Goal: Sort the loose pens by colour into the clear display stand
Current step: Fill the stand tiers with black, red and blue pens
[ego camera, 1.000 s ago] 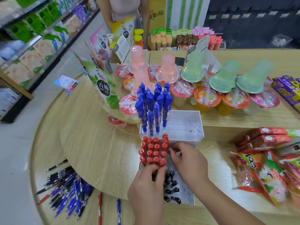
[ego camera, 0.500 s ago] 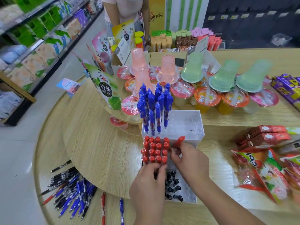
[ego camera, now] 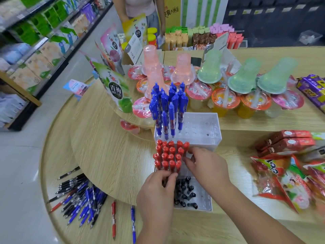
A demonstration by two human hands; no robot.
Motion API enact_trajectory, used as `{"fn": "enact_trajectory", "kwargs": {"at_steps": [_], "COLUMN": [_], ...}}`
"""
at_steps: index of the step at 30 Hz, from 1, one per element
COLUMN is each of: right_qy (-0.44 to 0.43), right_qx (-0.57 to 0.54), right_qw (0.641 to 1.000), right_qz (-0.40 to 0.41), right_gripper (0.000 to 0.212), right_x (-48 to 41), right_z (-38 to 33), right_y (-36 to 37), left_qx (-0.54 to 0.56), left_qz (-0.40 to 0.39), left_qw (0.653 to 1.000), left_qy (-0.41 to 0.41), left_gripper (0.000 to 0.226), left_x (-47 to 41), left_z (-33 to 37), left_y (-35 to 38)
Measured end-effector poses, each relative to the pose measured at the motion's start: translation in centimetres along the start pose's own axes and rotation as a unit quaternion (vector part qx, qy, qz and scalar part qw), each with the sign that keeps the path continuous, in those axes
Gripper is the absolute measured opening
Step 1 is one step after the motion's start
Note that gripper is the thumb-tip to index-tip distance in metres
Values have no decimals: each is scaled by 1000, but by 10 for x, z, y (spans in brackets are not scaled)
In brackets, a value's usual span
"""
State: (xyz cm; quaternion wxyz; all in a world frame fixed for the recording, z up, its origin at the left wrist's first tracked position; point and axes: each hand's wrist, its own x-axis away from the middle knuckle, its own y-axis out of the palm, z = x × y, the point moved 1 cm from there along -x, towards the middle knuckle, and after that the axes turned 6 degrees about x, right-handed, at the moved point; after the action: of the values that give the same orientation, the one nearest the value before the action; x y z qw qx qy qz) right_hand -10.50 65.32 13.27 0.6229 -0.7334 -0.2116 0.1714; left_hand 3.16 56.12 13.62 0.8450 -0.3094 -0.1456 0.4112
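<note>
The clear display stand (ego camera: 202,127) rises in tiers on the wooden counter. Blue pens (ego camera: 167,106) fill the left of its back tier, red pens (ego camera: 169,154) the middle tier, and black pens (ego camera: 184,191) the front tier. My right hand (ego camera: 207,166) pinches a red pen (ego camera: 186,145) that stands upright at the right end of the red group. Fingers of my left hand (ego camera: 156,192) curl round the front row of red pens. Loose blue, black and red pens (ego camera: 79,198) lie heaped on the lower shelf at the left, with a single red pen (ego camera: 114,219) and blue pen (ego camera: 133,222) beside them.
Jelly cups (ego camera: 225,101) with pink and green lids crowd the raised shelf behind the stand. Snack packets (ego camera: 288,178) and red boxes (ego camera: 284,143) lie to the right. A person (ego camera: 139,7) stands at the far side. Store shelves (ego camera: 35,41) line the aisle on the left.
The red pen in my right hand leaned out to the right of the red group; it now stands upright among the red pens. My left hand stayed at the front row.
</note>
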Motion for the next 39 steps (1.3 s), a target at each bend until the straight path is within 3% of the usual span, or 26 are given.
{"fn": "enact_trajectory", "kwargs": {"at_steps": [4,8,12,17,21,28,34,39], "right_qy": [2,-70,-129,-87,-22,8,-24,-46], "right_qx": [-85,-157,-158,-139,-107,-11,32,-16], "right_qw": [996,983,978,970,963,964,958,954], "right_qz": [29,61,-37,-178,-244,-266,-285,-296], "right_gripper": [21,6,13,16,24,37,29,27], "right_x": [43,96,133,148,133,116,112,123], "right_z": [-1,-41,-96,-139,-159,-183,-192,-170], "right_y": [-22,-19,36,157,241,316,309,246], "left_qx": [16,36,28,-25,-69,-140,-147,-75], "left_qz": [24,81,99,37,-17,-56,-68,-85], "left_qw": [999,993,980,960,959,952,950,971], "left_qy": [-17,-84,-168,-276,-274,-267,-268,-210], "left_gripper": [12,12,11,16,29,24,13,12], "left_x": [4,19,40,44,13,-28,-24,-8], "left_z": [-21,-73,-143,-245,-315,-374,-379,-313], "left_y": [-29,-64,-90,-82,-43,-5,-2,-32]}}
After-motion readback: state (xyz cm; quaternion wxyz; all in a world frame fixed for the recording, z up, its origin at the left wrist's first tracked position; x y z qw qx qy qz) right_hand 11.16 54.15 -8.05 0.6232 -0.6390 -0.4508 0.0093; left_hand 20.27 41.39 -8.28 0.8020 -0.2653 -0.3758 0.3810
